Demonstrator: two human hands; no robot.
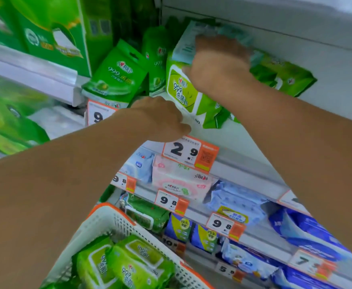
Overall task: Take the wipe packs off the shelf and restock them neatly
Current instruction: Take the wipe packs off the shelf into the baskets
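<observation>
1. The right hand (217,65), upper centre of the frame, lies over a stack of soft plastic wipe packs on the white shelf (229,140). Its fingers curl over a pale teal-and-white pack (186,45), and its thumb presses on the lime-green and white pack (181,88) beneath.
2. The left hand (160,116), at mid-frame, sits at the shelf's front edge just above the orange-and-white price tag marked 2.9 (188,152). Its fingers are curled, but whether this grip holds anything cannot be told; the fingertips are hidden.
3. Judging by this, the step is lifting packs off the shelf. It would go best if the right hand clamps the whole stack from above while the left supports the lime-green pack from below, since soft packs tend to slide apart.
4. More green packs (283,74) lie tilted behind the right wrist; drawing the stack straight forward should avoid dragging them out.
5. The white plastic basket with orange rim (110,213), lower left of the frame, already holds similar lime-green packs (127,265) lying flat. New ones should go in flat, labels facing one way, for neat restocking.
</observation>
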